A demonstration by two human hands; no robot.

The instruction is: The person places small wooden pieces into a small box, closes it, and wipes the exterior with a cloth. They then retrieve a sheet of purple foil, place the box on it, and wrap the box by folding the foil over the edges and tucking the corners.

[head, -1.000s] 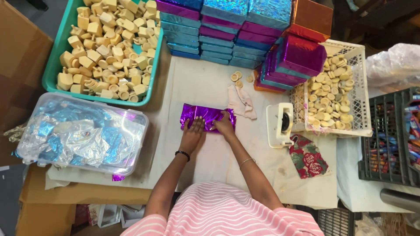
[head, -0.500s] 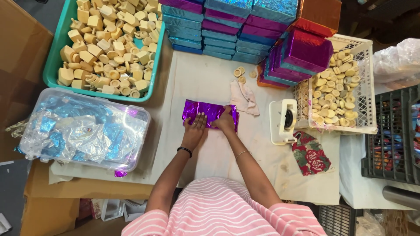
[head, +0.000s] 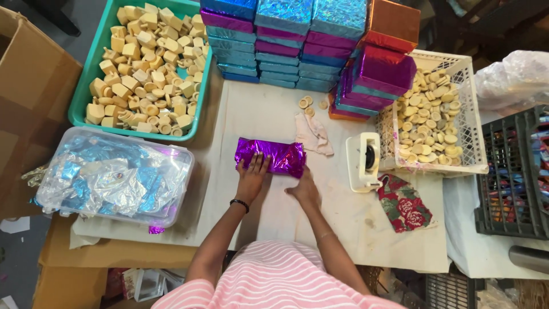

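Note:
A box half wrapped in shiny purple foil [head: 270, 155] lies on the white-covered table [head: 274, 212] in front of me. My left hand [head: 251, 174] presses flat on its near left edge, fingers spread. My right hand [head: 303, 189] rests on the table just below the box's right end, off the foil, holding nothing. A white tape dispenser [head: 364, 161] stands to the right of the box.
A teal tub of tan wooden pieces [head: 146, 68] sits at the back left. A clear bin of foil sheets [head: 114, 174] is at the left. Stacked wrapped boxes [head: 309, 40] line the back. A white basket of round pieces [head: 432, 123], a floral cloth [head: 403, 206] and a black crate [head: 514, 177] lie to the right.
My right hand has come off the box's right end and drawn back toward me onto the table. The left hand stays on the foil.

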